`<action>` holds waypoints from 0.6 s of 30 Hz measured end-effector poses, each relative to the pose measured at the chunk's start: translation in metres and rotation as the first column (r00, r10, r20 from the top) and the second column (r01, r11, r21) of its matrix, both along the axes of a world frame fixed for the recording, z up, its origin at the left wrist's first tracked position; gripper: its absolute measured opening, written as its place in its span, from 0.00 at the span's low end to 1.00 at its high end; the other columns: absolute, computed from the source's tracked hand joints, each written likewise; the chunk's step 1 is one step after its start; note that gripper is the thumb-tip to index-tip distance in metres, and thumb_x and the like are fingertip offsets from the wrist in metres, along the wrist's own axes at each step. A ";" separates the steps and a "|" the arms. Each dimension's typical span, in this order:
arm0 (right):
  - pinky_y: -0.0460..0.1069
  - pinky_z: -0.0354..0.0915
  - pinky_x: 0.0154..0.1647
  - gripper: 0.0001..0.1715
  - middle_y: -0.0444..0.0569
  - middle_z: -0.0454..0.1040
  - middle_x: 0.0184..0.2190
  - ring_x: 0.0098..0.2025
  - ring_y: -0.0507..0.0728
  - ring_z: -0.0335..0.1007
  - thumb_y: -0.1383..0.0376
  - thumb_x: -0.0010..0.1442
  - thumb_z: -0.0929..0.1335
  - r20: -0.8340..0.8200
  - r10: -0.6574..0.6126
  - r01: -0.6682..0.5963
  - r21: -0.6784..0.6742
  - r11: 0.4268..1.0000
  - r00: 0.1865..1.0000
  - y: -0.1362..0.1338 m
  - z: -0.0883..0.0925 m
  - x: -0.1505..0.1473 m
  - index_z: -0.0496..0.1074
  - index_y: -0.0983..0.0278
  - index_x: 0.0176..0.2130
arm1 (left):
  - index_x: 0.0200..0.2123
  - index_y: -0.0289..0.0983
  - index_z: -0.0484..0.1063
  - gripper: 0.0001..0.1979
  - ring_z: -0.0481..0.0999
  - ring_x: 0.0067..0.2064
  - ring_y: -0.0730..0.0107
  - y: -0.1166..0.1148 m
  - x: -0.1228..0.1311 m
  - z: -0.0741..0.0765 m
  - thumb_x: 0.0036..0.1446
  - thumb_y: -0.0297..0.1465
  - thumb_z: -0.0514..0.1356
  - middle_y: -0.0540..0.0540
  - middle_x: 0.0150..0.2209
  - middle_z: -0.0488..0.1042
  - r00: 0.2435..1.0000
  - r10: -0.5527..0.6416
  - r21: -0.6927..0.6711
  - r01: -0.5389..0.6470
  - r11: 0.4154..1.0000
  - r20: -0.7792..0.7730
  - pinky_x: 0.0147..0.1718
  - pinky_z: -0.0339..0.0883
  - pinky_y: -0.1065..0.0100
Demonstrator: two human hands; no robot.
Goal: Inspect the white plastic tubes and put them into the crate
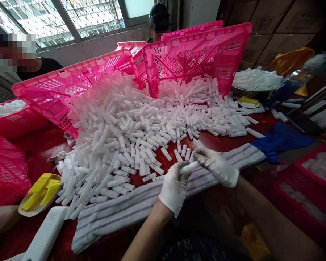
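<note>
Both of my hands wear white gloves and meet over a striped towel (pixel 130 208). My left hand (pixel 174 188) is closed around one end of a white plastic tube (pixel 189 167). My right hand (pixel 217 165) pinches the other end of the same tube. Just beyond my hands lies a big heap of white tubes (pixel 130 127), spilling from tipped pink crates (pixel 195 54) onto the red table (pixel 40 145).
A dish with yellow pieces (pixel 40 194) sits at the left, a white flat box (pixel 47 232) in front of it. A blue cloth (pixel 282 139) lies right of the towel. Red crates (pixel 312 181) with tubes stand at right. Two other people (pixel 159 21) sit behind the crates.
</note>
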State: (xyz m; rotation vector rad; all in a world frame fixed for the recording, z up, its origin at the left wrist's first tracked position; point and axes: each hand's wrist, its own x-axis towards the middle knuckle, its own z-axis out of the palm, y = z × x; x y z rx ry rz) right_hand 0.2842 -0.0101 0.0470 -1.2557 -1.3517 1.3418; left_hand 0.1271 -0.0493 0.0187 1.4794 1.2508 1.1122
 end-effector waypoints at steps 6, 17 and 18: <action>0.46 0.62 0.25 0.22 0.42 0.66 0.27 0.25 0.51 0.62 0.45 0.61 0.63 -0.142 -0.107 0.108 -0.006 0.994 0.984 -0.019 -0.014 -0.005 0.68 0.59 0.42 | 0.46 0.37 0.70 0.15 0.74 0.36 0.69 -0.009 0.013 -0.015 0.62 0.40 0.55 0.45 0.37 0.75 0.993 0.077 -0.144 -0.064 0.988 0.090 0.39 0.69 0.67; 0.50 0.69 0.39 0.13 0.45 0.72 0.33 0.37 0.55 0.70 0.55 0.51 0.74 -0.168 -0.136 0.168 0.200 0.965 0.976 -0.025 -0.025 0.004 0.74 0.59 0.34 | 0.40 0.35 0.67 0.19 0.53 0.19 0.84 -0.011 0.011 0.006 0.56 0.45 0.60 0.53 0.26 0.63 0.788 0.053 -0.449 0.293 0.844 0.613 0.19 0.50 0.76; 0.50 0.69 0.43 0.10 0.46 0.73 0.36 0.40 0.56 0.70 0.56 0.53 0.73 -0.148 -0.084 0.120 0.257 0.959 0.985 -0.029 -0.025 0.007 0.75 0.58 0.34 | 0.39 0.34 0.67 0.20 0.48 0.18 0.86 -0.014 0.012 0.009 0.56 0.46 0.60 0.55 0.25 0.61 0.728 0.042 -0.477 0.403 0.781 0.684 0.18 0.46 0.77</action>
